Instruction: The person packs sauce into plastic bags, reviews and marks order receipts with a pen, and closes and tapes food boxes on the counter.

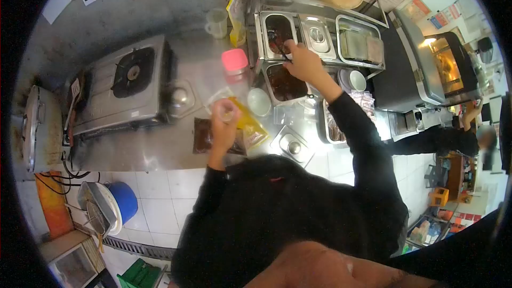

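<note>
My right hand (305, 65) is closed round the dark handle of a utensil (277, 44), which dips into a steel pan of dark red sauce (279, 25). Below it stands a second pan of dark sauce (287, 83). My left hand (225, 120) curls round a small clear cup (228, 113), above a yellow packet (248, 124) and a dark brown packet (203, 135) on the steel counter. A white bowl (259, 102) and a pink-lidded jar (235, 61) stand between my hands.
A gas stove (122, 82) is at the left. Steel lids (293, 148) lie on the counter. A measuring jug (216, 23) is by the wall. A blue bucket (121, 202) stands on the floor. Another person (445, 140) is at the right, near a lit oven (447, 64).
</note>
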Motion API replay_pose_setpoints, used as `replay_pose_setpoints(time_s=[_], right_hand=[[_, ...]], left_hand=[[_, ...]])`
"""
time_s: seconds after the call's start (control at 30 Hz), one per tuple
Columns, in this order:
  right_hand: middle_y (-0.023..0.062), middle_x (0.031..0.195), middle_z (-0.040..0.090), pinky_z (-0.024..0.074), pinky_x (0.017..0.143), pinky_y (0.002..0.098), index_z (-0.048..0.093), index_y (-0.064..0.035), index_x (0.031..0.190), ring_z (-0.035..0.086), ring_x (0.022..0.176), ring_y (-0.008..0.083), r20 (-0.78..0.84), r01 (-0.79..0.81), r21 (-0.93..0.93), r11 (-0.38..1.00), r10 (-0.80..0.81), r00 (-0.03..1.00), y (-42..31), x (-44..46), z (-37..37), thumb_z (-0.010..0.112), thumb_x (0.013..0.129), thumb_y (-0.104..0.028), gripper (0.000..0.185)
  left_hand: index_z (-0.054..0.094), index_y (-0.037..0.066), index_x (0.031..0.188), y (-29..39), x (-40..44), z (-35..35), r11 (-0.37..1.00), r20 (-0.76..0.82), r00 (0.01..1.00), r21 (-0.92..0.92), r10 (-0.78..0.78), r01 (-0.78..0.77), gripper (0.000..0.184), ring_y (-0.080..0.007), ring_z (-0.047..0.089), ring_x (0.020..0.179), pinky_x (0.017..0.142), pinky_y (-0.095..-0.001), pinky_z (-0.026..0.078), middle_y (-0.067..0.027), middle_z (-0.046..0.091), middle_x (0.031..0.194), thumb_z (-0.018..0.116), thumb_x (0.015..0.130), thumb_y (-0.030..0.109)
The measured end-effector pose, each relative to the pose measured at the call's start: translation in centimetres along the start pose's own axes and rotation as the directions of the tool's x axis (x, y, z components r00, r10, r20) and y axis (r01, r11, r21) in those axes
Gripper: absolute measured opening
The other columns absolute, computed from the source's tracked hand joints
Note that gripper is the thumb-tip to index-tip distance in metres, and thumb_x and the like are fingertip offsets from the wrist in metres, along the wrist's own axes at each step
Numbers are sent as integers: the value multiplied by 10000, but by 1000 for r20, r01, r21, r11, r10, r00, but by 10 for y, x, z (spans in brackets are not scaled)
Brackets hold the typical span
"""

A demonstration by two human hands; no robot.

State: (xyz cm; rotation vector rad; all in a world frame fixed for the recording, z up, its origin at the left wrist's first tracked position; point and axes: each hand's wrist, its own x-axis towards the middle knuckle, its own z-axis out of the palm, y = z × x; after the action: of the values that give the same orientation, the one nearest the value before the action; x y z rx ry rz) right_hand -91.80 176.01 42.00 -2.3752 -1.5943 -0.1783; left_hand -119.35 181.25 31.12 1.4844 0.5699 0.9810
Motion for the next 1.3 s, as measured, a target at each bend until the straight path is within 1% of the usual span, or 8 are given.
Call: replay_pose_setpoints(time_s=[0.1, 0.23, 0.43, 0.73, 0.87, 0.97, 1.17, 1.3], right_hand=[[178, 863, 658, 546, 678, 429, 566, -26, 1060, 659, 810, 374, 205, 62, -178, 982, -25, 978, 17, 49, 28, 647, 774, -121, 312], [163, 851, 671, 553, 624, 383, 678, -56, 780, 684, 767, 320, 79, 241, -399, 885, -229, 970, 30, 80, 26, 652, 761, -124, 76], [83, 828, 665, 528, 600, 400, 688, -84, 849, 678, 805, 254, 313, 513, -430, 743, -410, 857, 53, 114, 21, 609, 813, -187, 135], [38, 771, 682, 357, 917, 434, 693, -165, 713, 653, 786, 185, 150, 515, -645, 564, -567, 810, 72, 113, 7, 602, 783, -165, 114], [20, 761, 667, 359, 898, 420, 696, -170, 743, 638, 815, 190, 343, 465, -567, 680, -319, 884, 61, 101, -3, 615, 768, -180, 86], [36, 760, 677, 356, 868, 424, 718, -200, 793, 644, 765, 196, 303, 386, -356, 851, -285, 909, 73, 93, -7, 612, 793, -196, 106], [31, 728, 687, 351, 836, 431, 699, -208, 742, 665, 710, 199, 195, 332, -363, 871, -277, 941, 75, 79, 12, 615, 778, -187, 94], [32, 743, 691, 355, 821, 413, 694, -204, 737, 662, 706, 178, 50, 238, -88, 967, -234, 971, 82, 71, -2, 606, 788, -195, 102]], left_hand=[[506, 39, 1079, -10, -8, 2, 1000, -25, 1000, 8, 5, -5, 304, -163, 505, 951, 906, -318, 397, -49, 522, 960, 647, 831, 144], [461, 46, 1114, 0, -17, 3, 997, -118, 993, 78, 7, 2, 278, -127, 509, 918, 856, -274, 419, -26, 501, 955, 604, 878, 81], [452, 42, 1149, -17, -17, -3, 990, -158, 987, 137, 41, -19, 309, -139, 517, 925, 862, -284, 423, -37, 505, 969, 597, 879, 81], [500, 34, 1078, -26, 14, 17, 987, -148, 985, 146, 94, -72, 287, -144, 503, 902, 847, -298, 420, -41, 527, 952, 638, 867, 172], [504, 39, 1075, -28, 21, 17, 999, -112, 994, 53, 2, 4, 290, -143, 506, 901, 839, -302, 424, -47, 545, 967, 644, 862, 179], [509, 42, 1079, -32, 19, 15, 998, -107, 994, 57, -32, 38, 302, -145, 509, 894, 841, -304, 425, -50, 553, 974, 653, 854, 184], [524, 41, 1062, -30, 24, 19, 995, -86, 996, 84, -39, 47, 306, -145, 514, 886, 838, -303, 427, -41, 548, 938, 669, 841, 194], [492, 53, 1063, -26, 26, 18, 993, -46, 999, 117, -21, 26, 261, -130, 503, 912, 853, -280, 409, -29, 516, 944, 637, 865, 140]])
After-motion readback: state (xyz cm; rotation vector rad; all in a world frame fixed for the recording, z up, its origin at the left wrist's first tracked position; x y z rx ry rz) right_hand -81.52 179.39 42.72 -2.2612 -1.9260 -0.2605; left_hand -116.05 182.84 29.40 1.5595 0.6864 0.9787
